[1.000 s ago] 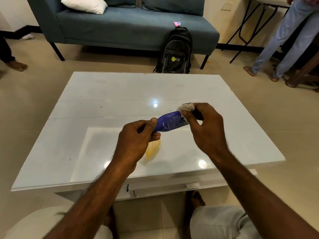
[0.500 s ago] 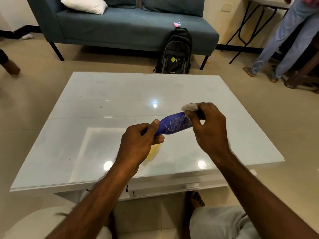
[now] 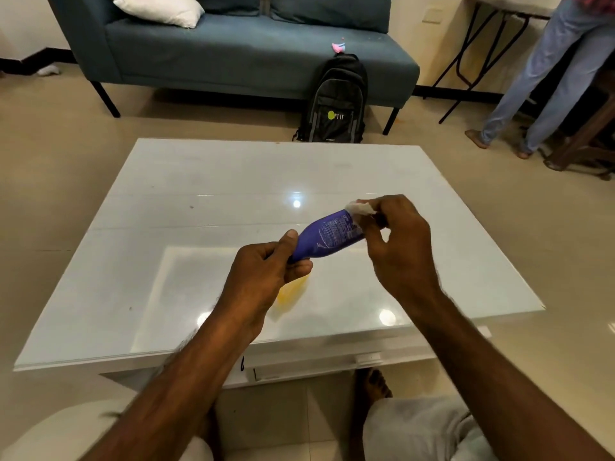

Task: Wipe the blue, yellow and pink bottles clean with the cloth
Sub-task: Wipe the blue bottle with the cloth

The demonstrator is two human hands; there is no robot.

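Blue bottle (image 3: 329,235) stays clamped between our hands, left hand (image 3: 263,281) pinching its lower end; our right hand (image 3: 397,241) has slid the cloth (image 3: 359,207) to its far end, nearly finishing this bottle.

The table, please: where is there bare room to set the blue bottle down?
The table is bare across its far half up to the edge near the backpack, and along the left side. It is crowded only near the front middle, where the yellow bottle lies under the left hand.
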